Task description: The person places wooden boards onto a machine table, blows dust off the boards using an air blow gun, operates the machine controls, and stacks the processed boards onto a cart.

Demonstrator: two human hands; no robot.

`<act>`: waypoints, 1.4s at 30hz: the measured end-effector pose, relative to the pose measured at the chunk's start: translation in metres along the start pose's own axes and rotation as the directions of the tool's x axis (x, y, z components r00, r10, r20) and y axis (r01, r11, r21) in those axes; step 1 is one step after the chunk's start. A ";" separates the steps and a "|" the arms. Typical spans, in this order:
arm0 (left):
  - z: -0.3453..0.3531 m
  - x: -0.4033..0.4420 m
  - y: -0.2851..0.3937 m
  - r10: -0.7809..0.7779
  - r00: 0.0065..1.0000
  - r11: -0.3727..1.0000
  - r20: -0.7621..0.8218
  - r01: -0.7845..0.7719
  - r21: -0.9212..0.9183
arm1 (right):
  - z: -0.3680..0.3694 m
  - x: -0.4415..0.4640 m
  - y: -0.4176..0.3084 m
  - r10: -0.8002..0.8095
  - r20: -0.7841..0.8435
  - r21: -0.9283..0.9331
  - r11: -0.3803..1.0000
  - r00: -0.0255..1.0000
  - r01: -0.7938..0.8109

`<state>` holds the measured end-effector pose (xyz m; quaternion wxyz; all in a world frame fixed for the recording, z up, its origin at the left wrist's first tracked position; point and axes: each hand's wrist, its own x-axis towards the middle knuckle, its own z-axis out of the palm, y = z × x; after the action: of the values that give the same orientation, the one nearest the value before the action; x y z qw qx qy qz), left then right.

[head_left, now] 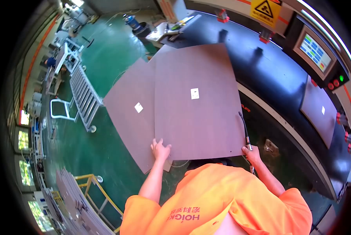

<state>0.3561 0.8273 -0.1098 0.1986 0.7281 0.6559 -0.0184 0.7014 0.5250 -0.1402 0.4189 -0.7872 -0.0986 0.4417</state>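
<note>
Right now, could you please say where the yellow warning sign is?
In the head view's upper right, the sign is above-left of the lit touchscreen.

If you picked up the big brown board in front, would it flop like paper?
Probably not: the big brown board looks flat, with no visible sag, so it should stay fairly stiff. It may feel heavy or awkward, being much bigger than the left hand and right hand. Its surface looks smooth, so it might slide easily.

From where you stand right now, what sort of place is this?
Probably a factory or workshop handling sheet panels: a machine touchscreen with a yellow warning sign near it, and large brown panels over a green floor.
</note>
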 end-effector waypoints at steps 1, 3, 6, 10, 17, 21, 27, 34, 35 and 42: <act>0.001 0.015 0.015 0.061 0.998 0.998 0.000 -0.061 0.014 | -0.003 -0.002 0.006 0.038 -0.020 0.047 0.998 0.999 -0.037; -0.011 0.038 0.052 0.124 0.991 0.992 0.040 -0.126 0.029 | -0.005 -0.009 0.012 0.112 -0.068 0.156 0.983 0.991 -0.100; -0.015 0.092 0.105 0.241 0.966 0.968 0.096 -0.246 0.043 | -0.007 -0.013 -0.004 0.117 -0.133 0.282 0.956 0.984 -0.075; 0.000 0.164 0.160 0.377 0.917 0.918 0.133 -0.389 0.081 | 0.001 0.017 -0.015 0.207 -0.223 0.337 0.934 0.953 -0.123; -0.018 0.208 0.255 0.632 0.666 0.607 0.396 -0.743 0.281 | 0.013 0.103 -0.073 0.172 -0.247 0.305 0.948 0.954 -0.092; -0.004 0.220 0.283 0.643 0.501 0.357 0.580 -0.865 0.352 | 0.029 0.152 -0.085 0.196 -0.306 0.297 0.949 0.932 -0.103; 0.021 0.245 0.338 0.719 0.364 0.214 0.592 -0.926 0.310 | 0.045 0.183 -0.107 0.175 -0.332 0.280 0.957 0.927 -0.080; 0.010 0.267 0.365 0.675 0.355 0.223 0.647 -0.934 0.280 | 0.055 0.199 -0.116 0.167 -0.346 0.231 0.969 0.923 -0.089; 0.008 0.268 0.369 0.673 0.345 0.228 0.655 -0.938 0.260 | 0.054 0.199 -0.119 0.167 -0.357 0.215 0.972 0.919 -0.093; 0.024 0.282 0.365 0.728 0.252 0.092 0.637 -0.958 0.273 | 0.043 0.199 -0.125 0.173 -0.314 0.088 0.984 0.934 -0.153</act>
<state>0.7525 1.0645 -0.1158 0.0259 0.9705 0.0036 -0.2399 0.8122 0.7331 -0.1803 0.4155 -0.8404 0.0502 0.3443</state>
